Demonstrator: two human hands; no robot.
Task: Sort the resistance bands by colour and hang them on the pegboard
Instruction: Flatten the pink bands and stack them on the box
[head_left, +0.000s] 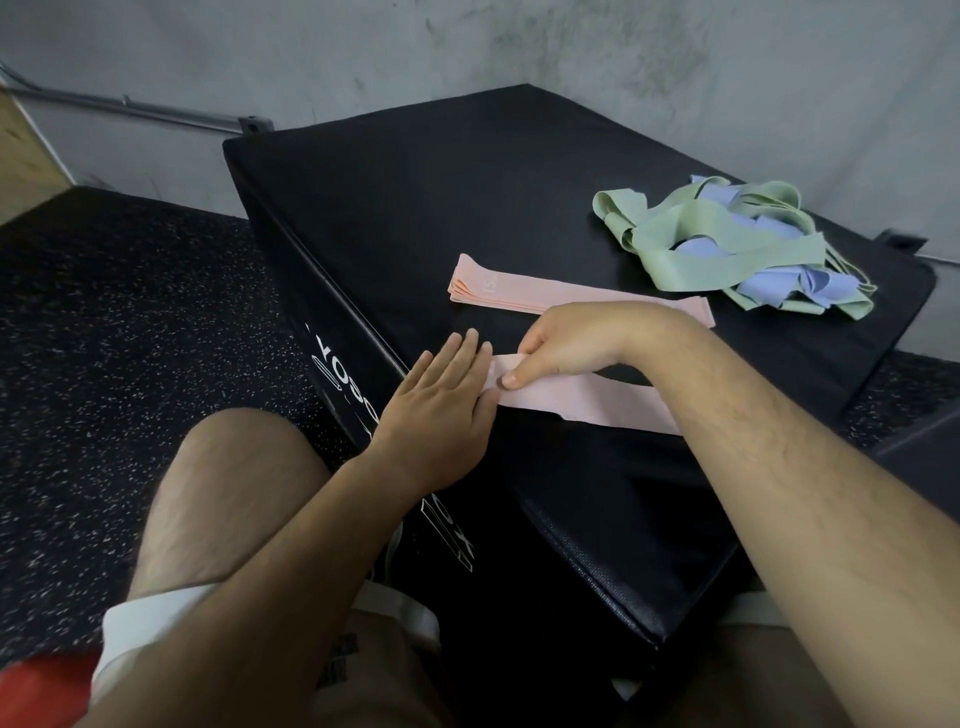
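Pink band (597, 405) pressed flat under straight-fingered left hand (441, 410), pinched by right hand (566, 345); edges best squared before stacking.

Black padded box (441, 208) fills the view, standing on the speckled rubber floor (130, 312). On its top there's a neat stack of pink bands (519, 291) lying flat mid-surface, a loose pink band (597, 402) along the near edge, and a green-and-blue tangle (727, 244) towards the far right corner.
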